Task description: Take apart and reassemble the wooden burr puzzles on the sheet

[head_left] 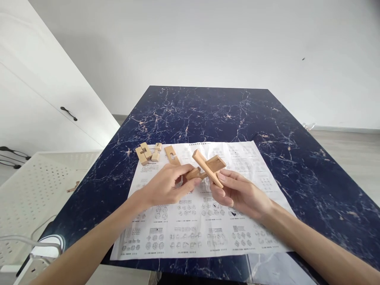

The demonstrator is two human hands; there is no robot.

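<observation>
Both hands hold a partly joined wooden puzzle (208, 167) of crossed notched bars above a printed instruction sheet (192, 221). My left hand (166, 186) pinches the lower left bar end with closed fingers. My right hand (234, 192) grips the bar at the lower right, thumb on top. Loose wooden pieces lie on the sheet's far left corner: a joined pair of blocks (143, 153), a small piece (156, 152) and a notched bar (172, 155).
The sheet lies on a dark blue marbled table (267, 130). A white perforated shelf (38, 186) stands at the left with a small wooden piece (73, 187) on it. White cabinet doors with black handles (69, 113) are behind it.
</observation>
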